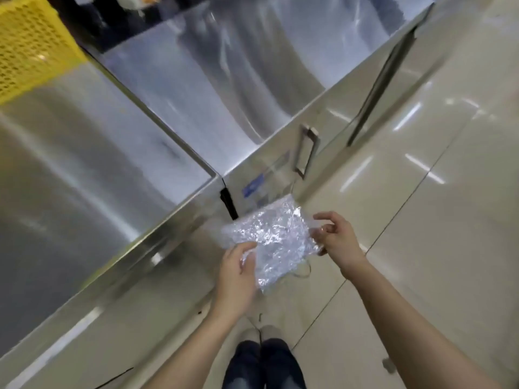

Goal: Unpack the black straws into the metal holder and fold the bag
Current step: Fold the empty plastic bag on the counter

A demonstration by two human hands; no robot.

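Observation:
A crinkled clear plastic bag (273,237) is stretched flat between both my hands, in front of me above the floor and beside the steel counter front. My left hand (237,272) grips its near lower-left corner with the fingers curled over the film. My right hand (335,235) pinches the bag's right edge between thumb and fingers. The bag looks empty and partly folded. No black straws and no metal holder appear in this view.
Stainless steel counters (70,169) fill the left and top, with a cabinet door handle (306,150) just beyond the bag. A yellow perforated crate (31,40) sits at the top left. Pale glossy floor tiles (435,192) spread to the right. My legs and shoes (262,357) are below.

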